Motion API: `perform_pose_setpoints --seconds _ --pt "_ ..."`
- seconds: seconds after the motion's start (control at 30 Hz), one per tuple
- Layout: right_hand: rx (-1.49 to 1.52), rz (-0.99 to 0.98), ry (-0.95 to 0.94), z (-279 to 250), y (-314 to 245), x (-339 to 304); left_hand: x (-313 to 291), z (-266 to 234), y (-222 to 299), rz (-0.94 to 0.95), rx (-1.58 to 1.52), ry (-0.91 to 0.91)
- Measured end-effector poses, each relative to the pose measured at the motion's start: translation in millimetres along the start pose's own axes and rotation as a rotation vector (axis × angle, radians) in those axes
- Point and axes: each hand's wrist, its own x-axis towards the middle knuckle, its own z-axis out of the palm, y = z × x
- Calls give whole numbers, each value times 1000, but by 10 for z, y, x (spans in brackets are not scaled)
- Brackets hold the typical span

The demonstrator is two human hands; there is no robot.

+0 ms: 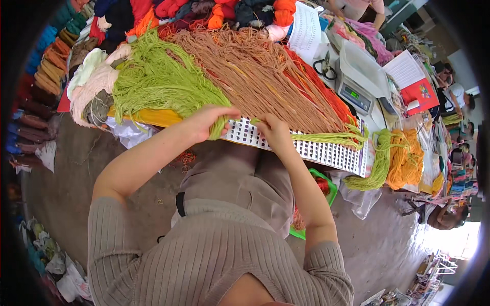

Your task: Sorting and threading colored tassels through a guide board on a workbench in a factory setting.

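Note:
My left hand (pixel 213 121) is closed around the narrow end of a large bundle of lime-green yarn (pixel 158 81), which fans out over the table to the left. Beside it, my right hand (pixel 274 131) pinches a bit of green yarn at its fingertips, over a white board with rows of holes (pixel 326 155). Brown yarn strands (pixel 255 71) spread beyond both hands, their near ends along the board. Green strands (pixel 332 137) also lie across the board's right part. The finest ends between my fingers are too small to make out.
Red and orange yarn (pixel 316 84) lies beside the brown. At the right stand a digital scale (pixel 356 97) with a white tray, black scissors (pixel 325 69) and a printed sheet (pixel 305 33). Green and orange skeins (pixel 403 158) hang at the table edge. A green basket (pixel 332 191) stands below.

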Motion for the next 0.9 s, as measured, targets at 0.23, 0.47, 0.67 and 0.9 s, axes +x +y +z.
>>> perform_pose_setpoints --seconds 0.23,0.47,0.67,0.9 --pt "-104 85 63 164 106 -7 135 103 -258 -132 94 40" --pt "-65 10 132 165 169 -7 297 238 -250 60 412 5" --pt "-162 -98 194 225 157 -27 351 186 -306 164 579 95" --pt "-168 -150 87 134 108 -16 402 267 -179 34 478 93"
